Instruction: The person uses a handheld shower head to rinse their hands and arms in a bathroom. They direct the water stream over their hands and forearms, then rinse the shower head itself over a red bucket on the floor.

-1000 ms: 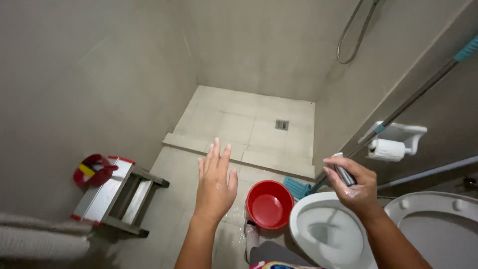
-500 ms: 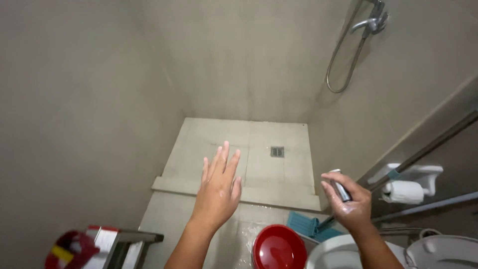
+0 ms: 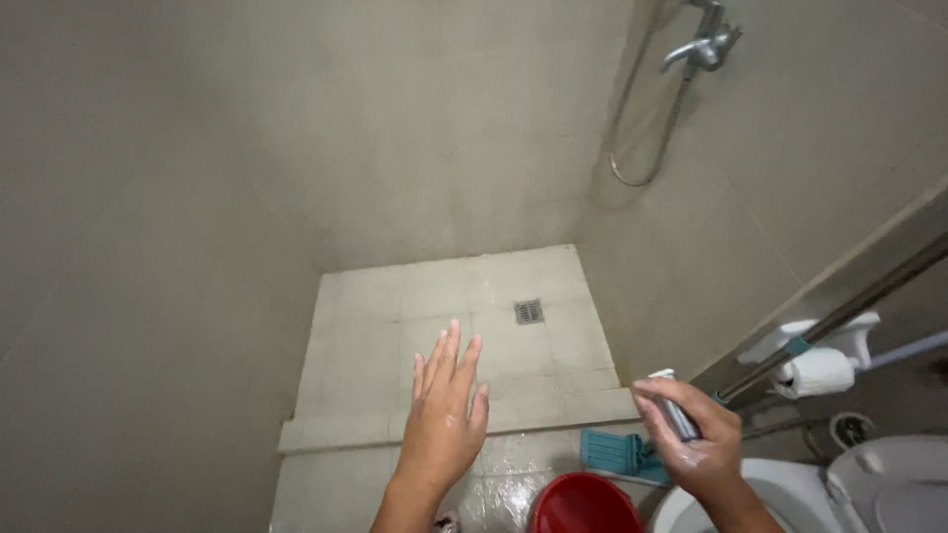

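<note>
- Right hand (image 3: 703, 449) is wrapped tight around the top of a long metal handle (image 3: 839, 318), fingers curled over it and thumb on top; the fist looks wet or soapy, so the firm wrap likely keeps the pole from slipping.
- That handle slants down from the upper right past the hand toward the floor, ending at a teal mop head (image 3: 617, 452) that lies flat on the wet tiles just in front of the shower step; the slant suits pushing the head along the floor.
- Left hand (image 3: 444, 419) holds nothing: it is spread flat, fingers apart, palm down, hovering over the step, apparently out for balance.
- Just beside the mop head sits a red bucket (image 3: 585, 505), partly cut off at the bottom edge, close enough for dipping.
- The toilet bowl (image 3: 790, 494) is under and right of the gripping hand, its raised lid (image 3: 904, 484) further right.
- On the right wall, a toilet roll (image 3: 818, 373) in its white holder.
- Beyond the step lies the shower floor with its drain (image 3: 529, 312), and a tap with looped hose (image 3: 647, 128) up on the wall.
</note>
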